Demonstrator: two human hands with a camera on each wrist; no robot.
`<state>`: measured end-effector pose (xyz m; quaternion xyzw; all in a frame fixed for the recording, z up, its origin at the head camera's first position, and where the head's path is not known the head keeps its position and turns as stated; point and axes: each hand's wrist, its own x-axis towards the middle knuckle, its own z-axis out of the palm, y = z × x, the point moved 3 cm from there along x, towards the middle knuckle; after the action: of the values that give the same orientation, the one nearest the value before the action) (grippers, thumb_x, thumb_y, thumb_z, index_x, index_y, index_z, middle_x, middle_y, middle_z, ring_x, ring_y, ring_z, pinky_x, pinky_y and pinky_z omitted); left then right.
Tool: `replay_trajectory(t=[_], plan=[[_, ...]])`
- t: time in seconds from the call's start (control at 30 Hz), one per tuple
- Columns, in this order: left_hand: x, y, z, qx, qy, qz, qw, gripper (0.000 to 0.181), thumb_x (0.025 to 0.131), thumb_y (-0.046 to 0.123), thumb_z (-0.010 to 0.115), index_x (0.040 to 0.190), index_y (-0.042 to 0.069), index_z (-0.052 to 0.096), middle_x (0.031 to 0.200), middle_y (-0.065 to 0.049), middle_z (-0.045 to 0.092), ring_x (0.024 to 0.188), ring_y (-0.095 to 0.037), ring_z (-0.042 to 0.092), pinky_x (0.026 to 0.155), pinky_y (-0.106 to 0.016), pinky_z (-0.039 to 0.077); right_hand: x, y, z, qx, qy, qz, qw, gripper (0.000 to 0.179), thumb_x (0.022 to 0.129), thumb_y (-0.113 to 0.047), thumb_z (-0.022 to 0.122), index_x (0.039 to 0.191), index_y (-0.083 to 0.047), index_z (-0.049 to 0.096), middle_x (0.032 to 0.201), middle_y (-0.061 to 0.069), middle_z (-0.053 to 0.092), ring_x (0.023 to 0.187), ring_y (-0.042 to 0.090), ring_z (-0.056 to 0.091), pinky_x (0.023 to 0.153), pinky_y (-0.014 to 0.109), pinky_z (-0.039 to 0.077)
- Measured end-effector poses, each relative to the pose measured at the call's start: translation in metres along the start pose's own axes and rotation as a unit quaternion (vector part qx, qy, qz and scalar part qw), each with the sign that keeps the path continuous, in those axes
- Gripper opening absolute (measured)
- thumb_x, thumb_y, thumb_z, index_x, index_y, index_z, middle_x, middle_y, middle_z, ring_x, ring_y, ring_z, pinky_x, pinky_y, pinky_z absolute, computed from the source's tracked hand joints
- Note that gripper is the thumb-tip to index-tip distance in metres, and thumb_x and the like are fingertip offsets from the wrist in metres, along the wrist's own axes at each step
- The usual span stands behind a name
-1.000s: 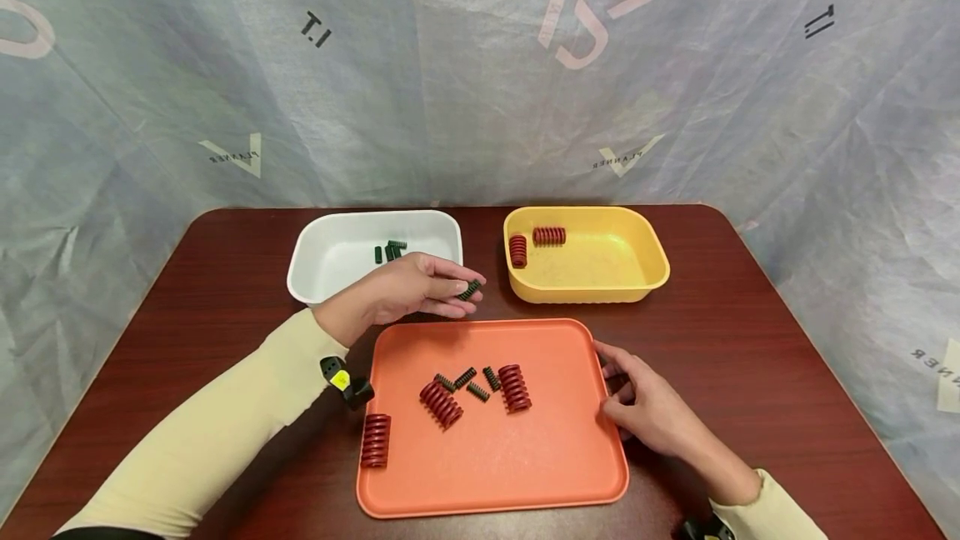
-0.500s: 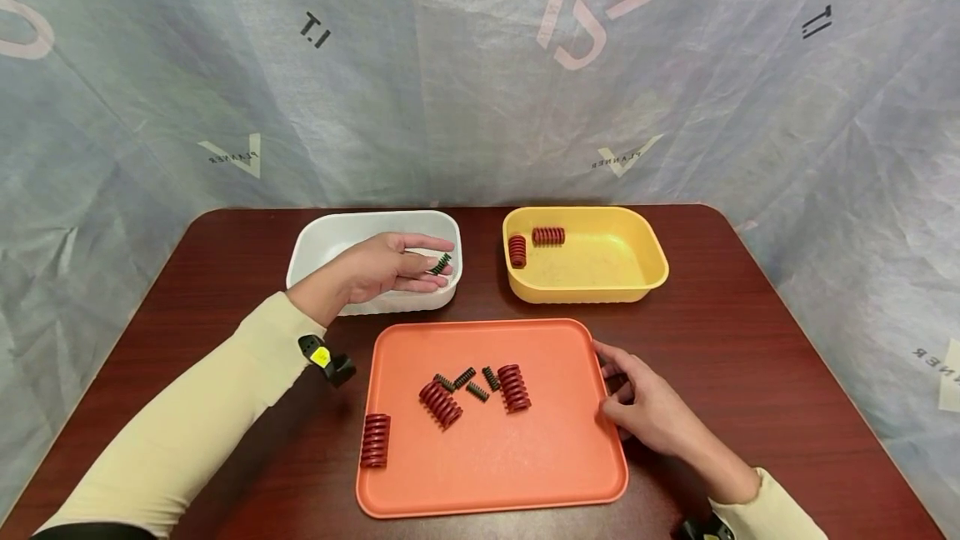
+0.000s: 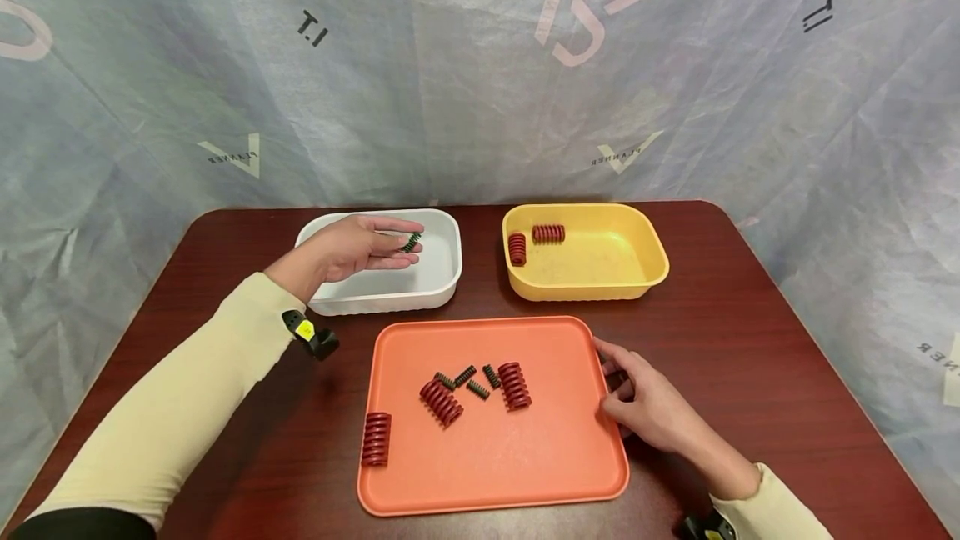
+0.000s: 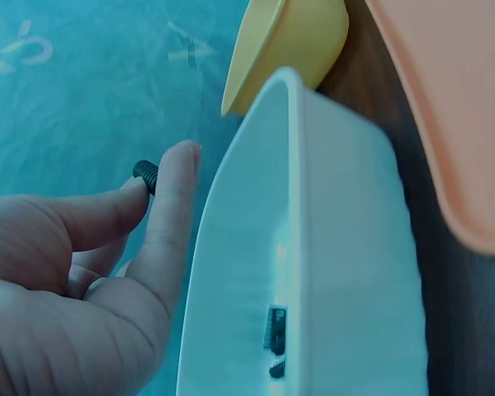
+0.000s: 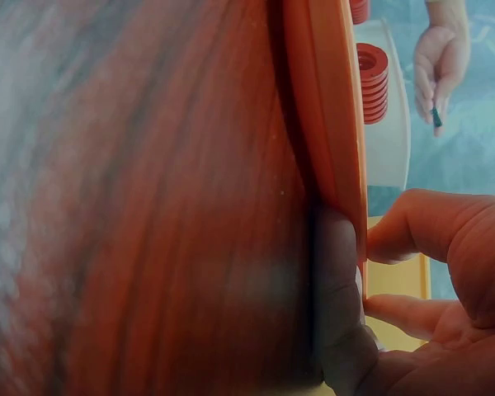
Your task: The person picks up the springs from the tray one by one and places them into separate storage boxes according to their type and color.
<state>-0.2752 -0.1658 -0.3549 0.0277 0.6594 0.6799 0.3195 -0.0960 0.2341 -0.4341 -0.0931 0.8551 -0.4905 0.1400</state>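
Above the white bin (image 3: pixel 442 269), my left hand (image 3: pixel 341 250) pinches a small dark green coil spring (image 3: pixel 411 242) between thumb and fingers. The left wrist view shows the spring (image 4: pixel 145 173) at the thumb tip, with several green springs (image 4: pixel 275 330) on the bin's floor. My right hand (image 3: pixel 651 407) grips the right edge of the orange tray (image 3: pixel 555 457); in the right wrist view the thumb is over the rim and a finger (image 5: pixel 337 264) lies under it. Big red springs (image 3: pixel 514 386) and several small green springs (image 3: pixel 477 390) lie on the tray.
Right of the white bin stands a yellow bin (image 3: pixel 600 261) holding two red springs (image 3: pixel 549 233). Both bins sit behind the tray on a dark red wooden table (image 3: pixel 750 357). A grey sheet (image 3: pixel 465 107) hangs around the back and sides.
My left hand has moved left and away from me with the green spring, from the white bin's right front edge to over the bin. My right hand stays on the tray edge.
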Motion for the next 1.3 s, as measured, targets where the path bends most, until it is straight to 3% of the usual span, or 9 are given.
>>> replay_trajectory(t=[0.17,0.33,0.57,0.87,1.03,1.3], plan=[[0.001,0.003,-0.013,-0.002,0.013,-0.022,0.9997,0.047,0.107,-0.001,0.051,0.153,-0.004,0.043,0.118,-0.016,0.071,0.098,-0.019,0.074,0.103,-0.039,0.053,0.001,-0.001,0.0,-0.008,0.001,-0.002,1.0,0.083,0.082,0.012,0.064,0.158,-0.003,0.035,0.119,0.022,0.053,0.075,0.024,0.064,0.047,0.035,0.06],[0.005,0.007,-0.027,0.017,0.029,-0.046,0.9984,0.047,0.109,0.002,0.049,0.155,0.0,0.043,0.119,-0.013,0.071,0.101,-0.019,0.073,0.105,-0.038,0.051,0.001,0.0,-0.001,-0.01,-0.001,-0.002,0.9999,0.082,0.082,0.011,0.064,0.158,-0.003,0.035,0.119,0.022,0.052,0.075,0.024,0.064,0.047,0.036,0.06],[0.01,0.006,-0.051,0.044,0.05,-0.089,0.9938,0.05,0.108,0.002,0.05,0.157,0.001,0.039,0.128,-0.017,0.064,0.108,-0.021,0.07,0.106,-0.036,0.051,0.001,0.0,-0.001,-0.01,-0.002,-0.006,0.9999,0.082,0.083,0.011,0.064,0.158,-0.003,0.035,0.119,0.022,0.052,0.076,0.023,0.065,0.047,0.035,0.06],[0.019,-0.001,-0.072,0.069,0.056,-0.125,0.9881,0.051,0.108,0.0,0.051,0.157,-0.002,0.037,0.124,-0.018,0.068,0.109,-0.024,0.07,0.11,-0.04,0.047,0.001,0.0,-0.002,-0.009,-0.001,0.001,1.0,0.083,0.083,0.012,0.064,0.158,-0.004,0.035,0.119,0.021,0.052,0.076,0.024,0.064,0.048,0.036,0.06],[0.02,-0.008,-0.082,0.065,0.064,-0.129,0.9874,0.054,0.107,-0.002,0.051,0.158,-0.003,0.035,0.126,-0.018,0.066,0.108,-0.023,0.071,0.108,-0.039,0.05,0.001,0.0,-0.001,-0.008,-0.004,0.005,1.0,0.083,0.082,0.011,0.063,0.159,-0.004,0.034,0.118,0.021,0.053,0.077,0.025,0.064,0.048,0.036,0.06],[0.022,-0.013,-0.09,0.061,0.072,-0.124,0.9877,0.054,0.106,-0.004,0.051,0.158,-0.005,0.034,0.109,-0.013,0.071,0.099,-0.02,0.072,0.101,-0.035,0.055,0.001,0.001,-0.001,-0.006,-0.001,0.007,1.0,0.083,0.082,0.012,0.063,0.159,-0.005,0.035,0.119,0.021,0.053,0.077,0.026,0.064,0.049,0.036,0.06]])
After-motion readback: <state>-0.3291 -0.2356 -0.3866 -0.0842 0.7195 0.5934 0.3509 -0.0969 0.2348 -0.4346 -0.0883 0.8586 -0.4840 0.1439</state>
